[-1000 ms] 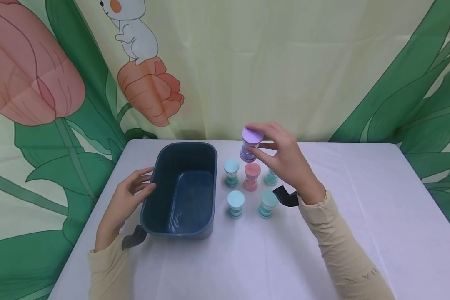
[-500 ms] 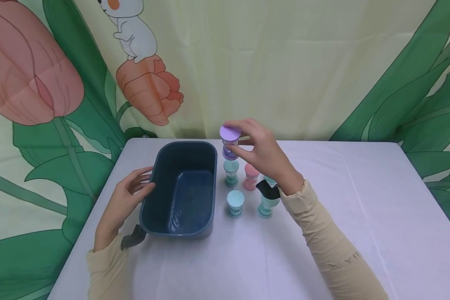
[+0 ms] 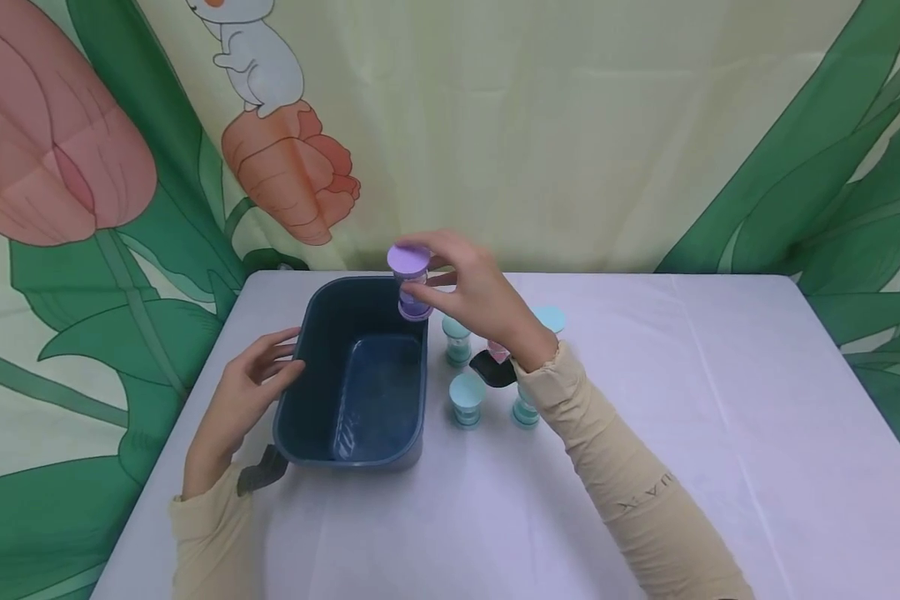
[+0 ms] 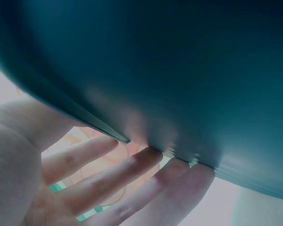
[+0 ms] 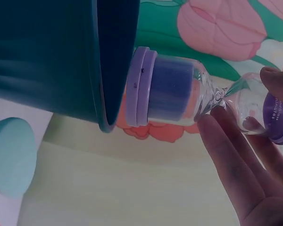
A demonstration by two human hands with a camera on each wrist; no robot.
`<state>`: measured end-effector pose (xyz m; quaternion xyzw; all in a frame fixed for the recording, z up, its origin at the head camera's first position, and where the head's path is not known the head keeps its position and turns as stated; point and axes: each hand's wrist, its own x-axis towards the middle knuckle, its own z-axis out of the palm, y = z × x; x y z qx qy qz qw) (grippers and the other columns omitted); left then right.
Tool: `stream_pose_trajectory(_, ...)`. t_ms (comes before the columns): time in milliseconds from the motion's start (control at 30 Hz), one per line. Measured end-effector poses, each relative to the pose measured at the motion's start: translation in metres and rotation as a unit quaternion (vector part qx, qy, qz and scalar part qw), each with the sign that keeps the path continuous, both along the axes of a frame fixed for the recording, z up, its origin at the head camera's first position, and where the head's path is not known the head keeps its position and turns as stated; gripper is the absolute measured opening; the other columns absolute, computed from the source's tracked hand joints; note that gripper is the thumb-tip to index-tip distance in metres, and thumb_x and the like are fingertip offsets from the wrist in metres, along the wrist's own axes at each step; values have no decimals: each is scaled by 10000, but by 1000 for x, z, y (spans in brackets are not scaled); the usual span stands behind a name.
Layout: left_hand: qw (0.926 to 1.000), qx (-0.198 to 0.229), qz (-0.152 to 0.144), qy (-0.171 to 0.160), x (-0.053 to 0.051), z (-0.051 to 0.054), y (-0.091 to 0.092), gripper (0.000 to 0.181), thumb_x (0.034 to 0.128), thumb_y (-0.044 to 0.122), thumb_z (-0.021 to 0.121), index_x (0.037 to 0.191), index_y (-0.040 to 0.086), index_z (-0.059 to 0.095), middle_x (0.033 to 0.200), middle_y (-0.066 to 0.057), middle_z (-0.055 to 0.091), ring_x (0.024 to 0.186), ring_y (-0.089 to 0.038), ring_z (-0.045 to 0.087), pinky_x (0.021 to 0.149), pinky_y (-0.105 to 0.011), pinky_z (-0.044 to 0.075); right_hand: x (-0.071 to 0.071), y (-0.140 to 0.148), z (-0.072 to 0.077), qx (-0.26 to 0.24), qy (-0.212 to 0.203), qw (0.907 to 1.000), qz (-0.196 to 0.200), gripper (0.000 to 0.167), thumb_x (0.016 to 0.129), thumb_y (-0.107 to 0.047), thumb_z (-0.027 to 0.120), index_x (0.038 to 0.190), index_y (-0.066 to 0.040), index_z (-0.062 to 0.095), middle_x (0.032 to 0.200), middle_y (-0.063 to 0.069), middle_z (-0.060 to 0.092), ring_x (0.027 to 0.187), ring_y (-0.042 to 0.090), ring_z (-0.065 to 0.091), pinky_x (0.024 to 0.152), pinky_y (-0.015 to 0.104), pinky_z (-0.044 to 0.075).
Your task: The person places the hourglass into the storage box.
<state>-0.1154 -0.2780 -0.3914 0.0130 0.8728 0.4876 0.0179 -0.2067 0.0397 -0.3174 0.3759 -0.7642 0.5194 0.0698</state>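
A purple hourglass [image 3: 411, 283] is pinched between the thumb and fingers of my right hand [image 3: 472, 287], held upright over the back right rim of a dark blue bin [image 3: 350, 462]. In the right wrist view, purple sand fills the hourglass [image 5: 170, 89] at its bin end, and the cap is close to the bin's rim [image 5: 104, 94]. My left hand [image 3: 243, 396] rests against the bin's left side. The left wrist view has its fairly straight fingers [image 4: 122, 181] touching the bin's wall [image 4: 155, 84].
Right of the bin stand several teal hourglasses [image 3: 467, 400], one [image 3: 549, 318] mostly behind my right wrist. A pink hourglass [image 3: 498, 352] is largely hidden by that wrist. A white cloth [image 3: 645, 375] covers the table, and a printed curtain [image 3: 532, 125] hangs behind it.
My right hand has carried the purple hourglass leftward, from above the pink and teal hourglasses to the bin's rim. My left hand has stayed at the bin.
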Motion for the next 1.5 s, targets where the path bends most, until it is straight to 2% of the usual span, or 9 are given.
stream_pose_trajectory(133, 10000, -15, 34, -48, 0, 1, -1, 563, 987, 355, 613, 1501, 213, 432, 1427, -148, 544, 1274, -349, 548, 827, -200, 529, -2, -8, -1, 18, -46, 9999, 114, 537, 830, -15, 783, 1325, -27, 576, 1241, 107, 596, 991, 201, 688, 838, 308, 591)
stream_pose_trajectory(300, 9999, -116, 23, -73, 1, -1, -2, 567, 988, 380, 605, 1500, 208, 432, 1426, -157, 543, 1275, -358, 554, 893, -327, 549, -4, -19, -1, 166, -141, 9997, 105, 552, 833, -27, 784, 1328, -6, 542, 1236, 115, 599, 985, 219, 687, 832, 288, 590)
stream_pose_trajectory(533, 9999, -101, 45, -85, 2, -1, -3, 571, 987, 388, 604, 1498, 205, 430, 1443, -140, 532, 1275, -347, 543, 825, -204, 529, -8, -32, 0, 365, -177, 9991, 149, 568, 837, -34, 781, 1339, 15, 519, 1241, 131, 600, 988, 228, 686, 822, 256, 586)
stream_pose_trajectory(733, 9999, -73, 44, -79, 0, -5, -3, 572, 984, 398, 605, 1496, 208, 433, 1437, -134, 536, 1274, -343, 545, 829, -201, 528, -13, -41, -5, 533, -273, 9979, 231, 543, 846, -49, 776, 1322, 9, 522, 1226, 124, 596, 975, 234, 660, 822, 254, 585)
stream_pose_trajectory(900, 9999, -32, 19, -105, 1, -3, -3, 574, 989, 376, 605, 1505, 205, 420, 1447, -150, 525, 1285, -354, 537, 833, -196, 518, -16, -46, -9, 658, -444, 9963, 335, 525, 853, -43, 766, 1316, 3, 524, 1221, 115, 603, 965, 217, 646, 835, 246, 577)
stream_pose_trajectory(1200, 9999, -53, -4, -142, -2, 0, -1, 591, 991, 367, 604, 1518, 195, 400, 1465, -164, 507, 1294, -370, 536, 901, -386, 557, -22, -61, -5, 1183, -481, 9914, 280, 494, 868, -92, 762, 1300, -6, 538, 1212, 114, 617, 1009, 214, 665, 876, 244, 558)
stream_pose_trajectory(1333, 9999, -38, -18, -162, -2, 1, -1, 593, 989, 379, 603, 1516, 197, 401, 1463, -162, 509, 1295, -366, 537, 890, -334, 557, -25, -66, -3, 1602, -387, 9860, 265, 494, 880, -132, 757, 1308, -24, 536, 1225, 96, 622, 1059, 187, 648, 916, 221, 530)
stream_pose_trajectory(1500, 9999, 6, -46, -148, -2, 0, -2, 588, 990, 373, 604, 1513, 189, 405, 1462, -166, 507, 1291, -369, 537, 858, -243, 542, -27, -72, 1, 2076, -56, 9780, 184, 502, 884, -167, 757, 1313, -30, 535, 1250, 87, 625, 1115, 177, 602, 975, 216, 486)
